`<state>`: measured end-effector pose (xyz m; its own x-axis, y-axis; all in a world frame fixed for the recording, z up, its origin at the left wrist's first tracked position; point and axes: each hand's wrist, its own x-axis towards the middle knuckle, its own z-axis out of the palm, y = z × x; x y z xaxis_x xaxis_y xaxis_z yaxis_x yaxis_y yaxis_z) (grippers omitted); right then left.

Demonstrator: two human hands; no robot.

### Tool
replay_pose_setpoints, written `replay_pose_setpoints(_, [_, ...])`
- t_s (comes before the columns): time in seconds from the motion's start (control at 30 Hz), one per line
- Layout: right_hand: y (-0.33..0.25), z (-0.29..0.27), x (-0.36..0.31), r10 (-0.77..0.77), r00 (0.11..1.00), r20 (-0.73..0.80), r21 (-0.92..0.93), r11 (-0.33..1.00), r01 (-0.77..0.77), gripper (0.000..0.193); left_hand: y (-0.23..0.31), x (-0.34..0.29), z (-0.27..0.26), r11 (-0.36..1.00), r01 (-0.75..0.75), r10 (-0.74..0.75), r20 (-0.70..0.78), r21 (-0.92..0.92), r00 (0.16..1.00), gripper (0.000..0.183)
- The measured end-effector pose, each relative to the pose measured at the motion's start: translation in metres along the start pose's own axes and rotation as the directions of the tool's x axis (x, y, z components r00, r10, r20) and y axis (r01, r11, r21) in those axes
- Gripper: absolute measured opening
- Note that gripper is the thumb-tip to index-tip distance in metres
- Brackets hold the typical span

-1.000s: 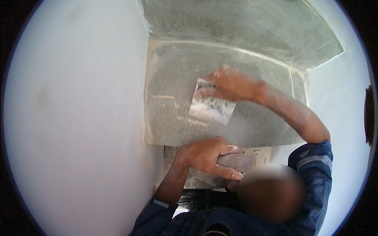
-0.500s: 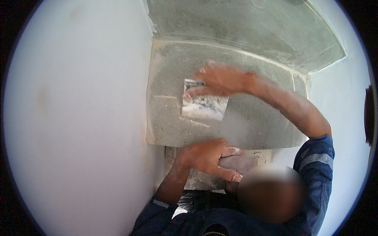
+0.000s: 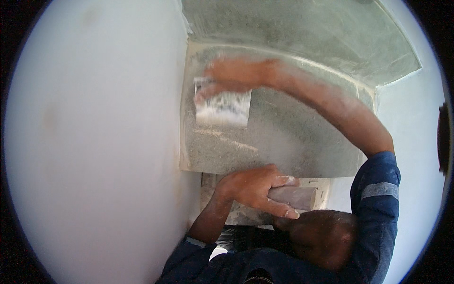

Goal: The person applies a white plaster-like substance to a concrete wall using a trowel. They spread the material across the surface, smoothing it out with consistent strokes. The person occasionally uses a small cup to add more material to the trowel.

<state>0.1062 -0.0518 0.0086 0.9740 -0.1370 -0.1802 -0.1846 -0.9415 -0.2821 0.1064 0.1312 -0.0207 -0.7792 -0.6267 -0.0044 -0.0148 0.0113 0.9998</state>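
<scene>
Under my right hand point(image 3: 229, 75) lies a whitish, mottled sheet of sandpaper point(image 3: 227, 110), flat against a grey-green, dusty stone step point(image 3: 307, 137). The hand is smeared by motion, its fingers over the sheet's top and left edge. Nearer to me, just past the step's front edge, my left hand point(image 3: 253, 189) grips a mauve-grey piece with a curved face point(image 3: 294, 197) between thumb and fingers. I cannot tell what that piece is made of. White dust coats both hands.
A pale wall point(image 3: 104, 142) closes the left side, and a light wall point(image 3: 406, 118) stands at the right. Beyond the step rises another grey-green slab point(image 3: 302, 28). Streaks of beige dust point(image 3: 231, 139) lie on the step. A bare rounded shape, seemingly my knee point(image 3: 326, 236), is close by.
My right hand and the sandpaper have slid left and farther away across the step. The left hand still grips its piece, shifted only slightly to the right in view.
</scene>
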Motion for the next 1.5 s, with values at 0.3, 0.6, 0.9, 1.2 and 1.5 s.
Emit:
replay_pose_setpoints(0.3, [-0.027,-0.003,-0.016,0.108,0.985,0.135,-0.061,0.993,-0.101,0.065,-0.004,0.000,0.002,0.997,-0.052,0.055,-0.035,0.059,0.998,0.069])
replay_pose_setpoints(0.6, [-0.014,0.017,0.004,0.172,0.984,-0.052,0.035,0.985,-0.171,0.061,-0.003,0.001,0.002,0.999,-0.045,0.046,-0.039,0.020,0.998,0.071])
replay_pose_setpoints(0.9, [-0.017,0.015,0.004,0.059,0.992,-0.107,-0.072,0.995,-0.067,0.059,-0.004,0.000,0.002,0.998,0.002,-0.001,-0.010,0.057,1.000,0.076])
replay_pose_setpoints(1.2, [-0.038,-0.005,-0.004,0.052,0.995,-0.087,-0.094,0.994,-0.060,0.060,0.006,0.002,0.001,1.000,-0.002,0.002,-0.003,0.020,1.000,0.071])
replay_pose_setpoints(1.5, [-0.028,0.000,0.002,0.294,0.955,-0.028,0.087,0.953,-0.290,0.063,0.005,0.002,0.003,0.999,-0.011,0.011,0.002,0.030,1.000,0.072])
